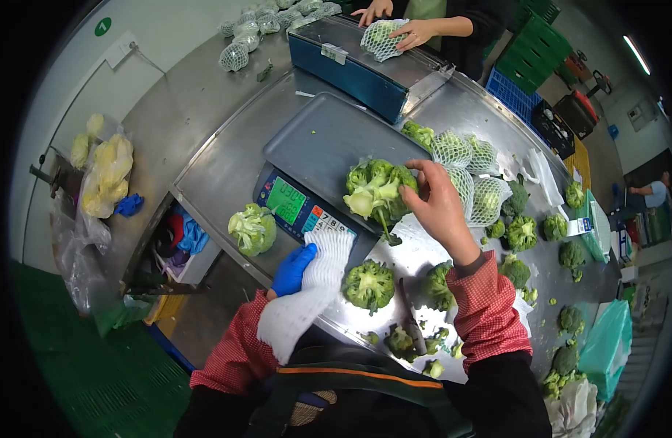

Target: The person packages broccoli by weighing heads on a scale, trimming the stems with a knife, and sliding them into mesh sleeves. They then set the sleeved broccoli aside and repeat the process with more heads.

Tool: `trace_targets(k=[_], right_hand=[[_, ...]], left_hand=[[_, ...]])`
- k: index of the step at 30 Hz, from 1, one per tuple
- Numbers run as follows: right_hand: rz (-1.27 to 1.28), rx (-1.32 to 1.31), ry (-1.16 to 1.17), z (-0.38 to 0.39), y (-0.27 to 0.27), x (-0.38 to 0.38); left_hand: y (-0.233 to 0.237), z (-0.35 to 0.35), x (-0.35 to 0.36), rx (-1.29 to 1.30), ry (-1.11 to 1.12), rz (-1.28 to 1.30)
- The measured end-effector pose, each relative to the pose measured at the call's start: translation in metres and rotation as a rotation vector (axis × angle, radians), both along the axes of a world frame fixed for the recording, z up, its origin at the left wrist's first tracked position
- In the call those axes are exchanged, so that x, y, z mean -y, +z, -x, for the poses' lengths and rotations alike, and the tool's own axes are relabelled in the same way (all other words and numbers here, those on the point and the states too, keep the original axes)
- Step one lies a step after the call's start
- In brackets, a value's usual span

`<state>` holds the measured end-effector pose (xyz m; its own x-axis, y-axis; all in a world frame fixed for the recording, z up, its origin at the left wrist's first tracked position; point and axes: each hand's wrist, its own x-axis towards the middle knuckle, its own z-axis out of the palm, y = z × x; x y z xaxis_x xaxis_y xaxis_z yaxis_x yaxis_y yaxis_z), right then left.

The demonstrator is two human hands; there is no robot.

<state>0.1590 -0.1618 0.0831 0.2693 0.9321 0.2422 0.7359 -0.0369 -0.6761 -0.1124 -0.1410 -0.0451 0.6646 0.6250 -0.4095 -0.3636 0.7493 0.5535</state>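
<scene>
My left hand, in a blue glove, is closed on a white foam net sleeve that hangs down over my forearm. My bare right hand grips the right side of a broccoli head, thumb and fingers against its florets. That head is tilted, its cut stem toward me, at the front of the grey tray of a digital scale. Green light fills the scale's display. Left of the keypad sits another pale green head. Nearer me on the metal table lies a broccoli head.
Several netted heads lie right of the scale, with loose broccoli beyond. A knife-like dark strip lies among trimmings. Across the table, a co-worker's hands hold a netted head on a blue-sided machine.
</scene>
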Motion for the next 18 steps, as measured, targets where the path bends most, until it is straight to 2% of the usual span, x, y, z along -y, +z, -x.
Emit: trace_targets(k=[1,3,9,12,16,18], right_hand=[[-0.003,0.002,0.011,0.000,-0.001,-0.001],[-0.005,0.000,0.030,-0.002,-0.006,-0.001],[0.042,-0.327,0.045,-0.003,-0.021,0.011],[-0.038,-0.396,0.045,-0.005,-0.038,0.014],[-0.034,-0.412,-0.079,-0.006,-0.040,0.018],[-0.074,-0.389,-0.153,-0.004,-0.021,0.020]], left_hand=[[-0.013,0.002,-0.002,-0.028,-0.026,-0.028],[-0.002,-0.002,0.002,-0.016,-0.050,0.016],[0.014,-0.022,0.009,-0.035,-0.109,0.055],[0.019,-0.032,0.013,-0.076,-0.138,0.054],[0.010,-0.038,0.015,-0.090,-0.148,0.016],[0.010,-0.037,0.017,-0.113,-0.130,-0.029]])
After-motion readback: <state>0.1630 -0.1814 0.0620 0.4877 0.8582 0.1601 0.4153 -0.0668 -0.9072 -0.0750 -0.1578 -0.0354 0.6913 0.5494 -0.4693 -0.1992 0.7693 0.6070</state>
